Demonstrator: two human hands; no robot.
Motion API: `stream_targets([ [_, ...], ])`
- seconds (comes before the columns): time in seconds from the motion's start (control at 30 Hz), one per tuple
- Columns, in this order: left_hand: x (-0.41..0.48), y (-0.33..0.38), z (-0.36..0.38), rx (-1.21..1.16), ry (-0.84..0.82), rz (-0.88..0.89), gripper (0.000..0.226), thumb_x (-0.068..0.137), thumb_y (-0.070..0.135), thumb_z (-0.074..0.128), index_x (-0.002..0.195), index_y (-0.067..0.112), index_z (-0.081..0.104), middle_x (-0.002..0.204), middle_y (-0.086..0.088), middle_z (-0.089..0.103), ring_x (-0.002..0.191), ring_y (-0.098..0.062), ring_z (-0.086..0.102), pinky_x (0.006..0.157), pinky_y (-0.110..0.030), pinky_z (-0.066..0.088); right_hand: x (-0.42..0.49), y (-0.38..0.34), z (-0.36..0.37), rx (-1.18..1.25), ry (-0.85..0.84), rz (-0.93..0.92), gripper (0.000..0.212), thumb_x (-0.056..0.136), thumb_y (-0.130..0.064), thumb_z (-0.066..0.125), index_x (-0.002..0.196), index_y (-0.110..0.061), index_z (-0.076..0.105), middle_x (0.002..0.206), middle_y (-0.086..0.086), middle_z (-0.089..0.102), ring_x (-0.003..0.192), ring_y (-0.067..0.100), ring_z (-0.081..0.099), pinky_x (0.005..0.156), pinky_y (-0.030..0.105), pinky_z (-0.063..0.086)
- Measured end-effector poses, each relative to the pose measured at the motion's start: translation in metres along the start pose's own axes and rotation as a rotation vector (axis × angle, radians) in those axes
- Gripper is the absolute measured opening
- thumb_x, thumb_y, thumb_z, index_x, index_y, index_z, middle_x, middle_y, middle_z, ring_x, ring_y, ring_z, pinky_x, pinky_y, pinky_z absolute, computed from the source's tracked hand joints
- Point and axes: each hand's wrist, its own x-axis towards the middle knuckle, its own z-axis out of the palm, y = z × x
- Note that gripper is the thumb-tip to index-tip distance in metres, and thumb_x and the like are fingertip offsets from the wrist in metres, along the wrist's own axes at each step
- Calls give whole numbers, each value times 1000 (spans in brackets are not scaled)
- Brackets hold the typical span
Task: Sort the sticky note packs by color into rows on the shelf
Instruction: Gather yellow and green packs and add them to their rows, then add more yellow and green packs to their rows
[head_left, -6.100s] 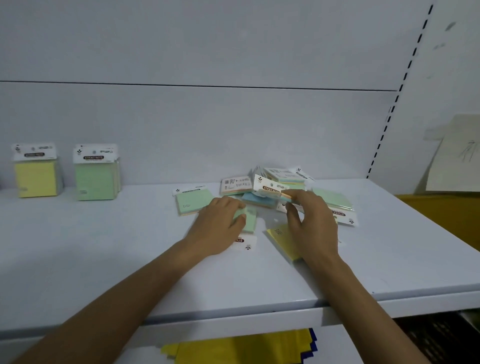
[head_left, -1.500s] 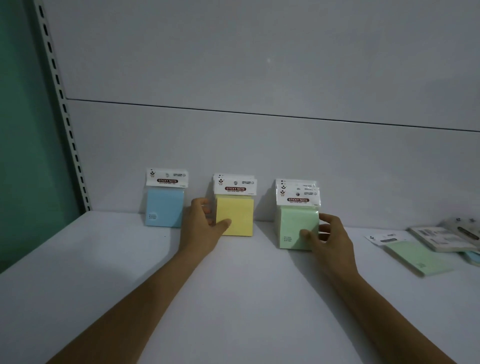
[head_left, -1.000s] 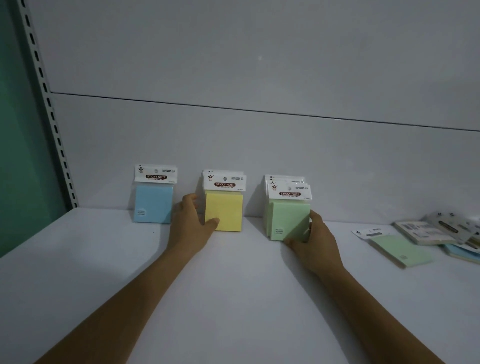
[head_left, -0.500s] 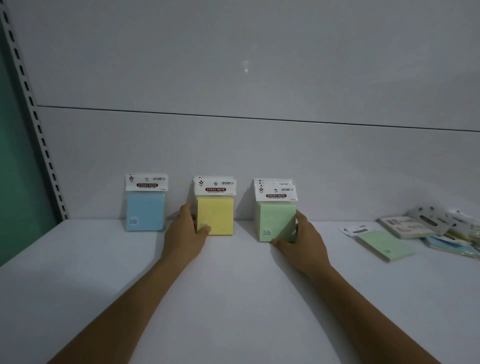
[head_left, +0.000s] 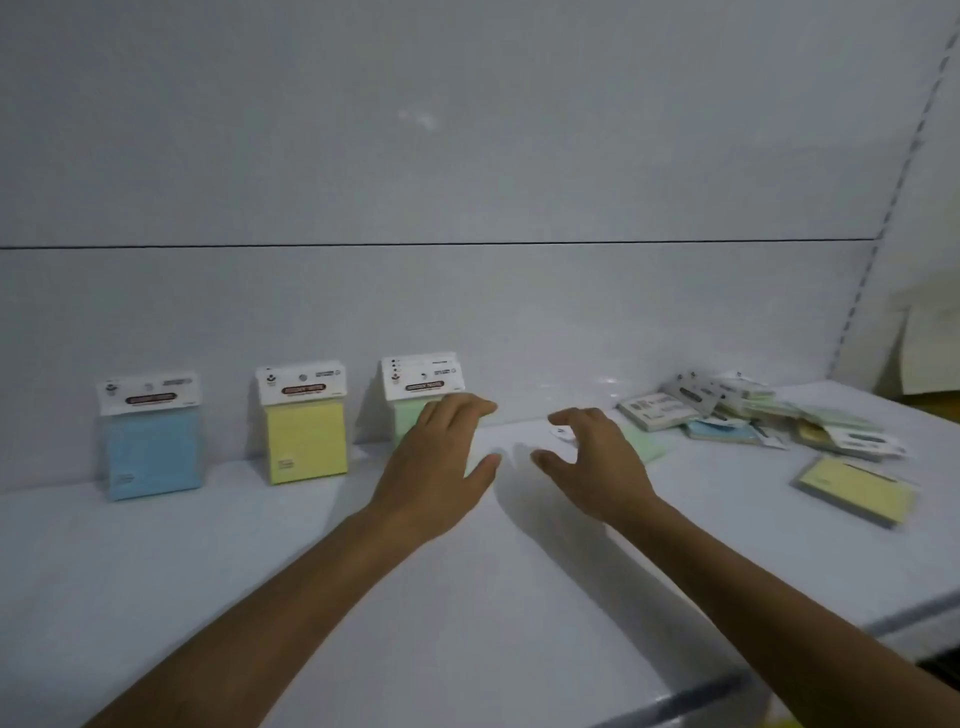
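Note:
Three upright stacks lean on the shelf's back wall: a blue sticky note pack, a yellow pack and a green pack stack. My left hand hovers open in front of the green stack and hides its lower part. To its right, my right hand is open with fingers spread and holds nothing. A flat green pack lies just behind it. A loose heap of mixed packs sits at the right, with a single yellow pack lying flat nearer to me.
The white shelf runs wide, with its front edge at the lower right. A perforated upright rail marks the right end of the back panel. A beige sheet hangs beyond it.
Both hands have left the yellow and green stacks and moved right, now open. The view has swung right, bringing the loose heap into sight.

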Motion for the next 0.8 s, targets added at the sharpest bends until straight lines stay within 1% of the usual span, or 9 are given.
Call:
stream_targets([
  [0.17, 25, 89, 74, -108, -195, 18, 47, 91, 34, 52, 135, 23, 39, 139, 7, 40, 130, -15, 35, 105, -30, 35, -19, 102, -66, -312, 111, 122, 47, 87, -45, 56, 129, -25, 50, 137, 2, 52, 126, 22, 45, 102, 38, 36],
  [0.27, 50, 124, 117, -8, -328, -107, 62, 93, 45, 44, 145, 18, 25, 156, -2, 21, 144, -20, 16, 116, -35, 23, -26, 162, -104, -454, 55, 270, 56, 86, -53, 51, 133, -23, 44, 138, 5, 49, 127, 26, 45, 104, 43, 34],
  [0.33, 60, 134, 140, 115, -435, -228, 69, 93, 53, 36, 148, 15, 17, 160, -5, 5, 147, -23, 2, 118, -41, 14, -31, 189, -119, -512, -14, 310, 48, 87, -54, 43, 122, -22, 52, 127, 4, 57, 115, 25, 53, 98, 43, 39],
  [0.4, 67, 141, 154, 150, -495, -297, 67, 93, 55, 33, 145, 14, 23, 159, -7, 12, 147, -24, 8, 117, -41, 17, -26, 201, -124, -516, -42, 219, 34, 88, -43, 42, 104, -21, 62, 111, 2, 63, 98, 22, 60, 86, 36, 46],
  [0.5, 73, 154, 162, -32, -359, -362, 40, 91, 48, 47, 113, 16, 53, 128, -3, 53, 121, -22, 48, 97, -33, 41, -14, 195, -116, -284, -105, 72, 26, 86, -32, 47, 91, -17, 67, 101, 0, 60, 90, 20, 58, 77, 34, 49],
  [0.57, 74, 161, 164, -98, -239, -403, 23, 88, 39, 56, 95, 17, 57, 114, -1, 58, 111, -22, 53, 90, -35, 45, -4, 188, -110, -167, -148, -29, 24, 87, -28, 47, 92, -15, 67, 103, 0, 60, 95, 21, 57, 82, 34, 48],
  [0.6, 74, 162, 166, -85, -193, -433, 23, 86, 37, 60, 98, 18, 58, 115, -2, 57, 113, -23, 52, 92, -34, 44, 2, 187, -109, -129, -178, -80, 23, 88, -27, 48, 97, -17, 66, 109, 0, 60, 100, 21, 57, 84, 34, 47],
  [0.7, 71, 160, 172, 80, -129, -600, 62, 78, 56, 61, 124, 16, 48, 129, -5, 51, 127, -27, 41, 103, -35, 36, 17, 194, -105, -141, -198, -154, 35, 86, -39, 52, 117, -23, 56, 123, 0, 57, 111, 21, 54, 89, 33, 44],
  [0.8, 71, 161, 173, 168, -136, -711, 80, 74, 71, 51, 129, 13, 44, 129, -9, 54, 127, -28, 42, 105, -39, 35, 18, 205, -99, -325, -49, -105, 60, 78, -64, 47, 121, -23, 49, 125, 0, 53, 117, 24, 50, 93, 37, 35],
])
